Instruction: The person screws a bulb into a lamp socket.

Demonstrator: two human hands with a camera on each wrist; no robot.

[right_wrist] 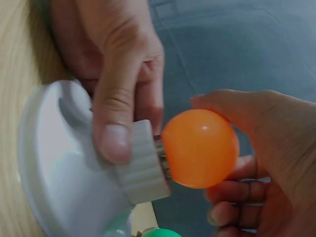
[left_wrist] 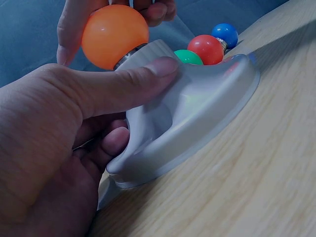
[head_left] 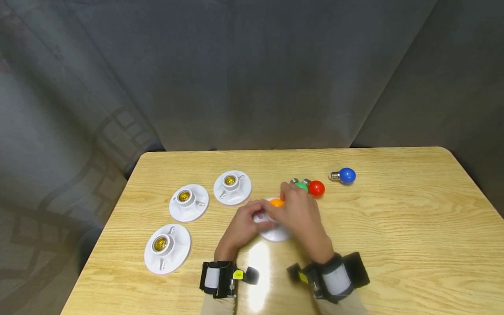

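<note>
My left hand grips the raised collar of a white lamp socket, its thumb lying along the collar in the left wrist view. An orange light bulb sits at the socket's mouth, with part of its metal screw base showing between globe and collar. The thumb and fingers of my right hand hold the orange globe from opposite sides. Just beyond the right hand lie a green bulb, partly hidden by it, and a red bulb.
Three more white lamp sockets stand on the wooden table: one at the back, a middle one and a front-left one, each with a brass-coloured opening. Toward the back right lies a blue bulb. Grey cloth hangs behind the table.
</note>
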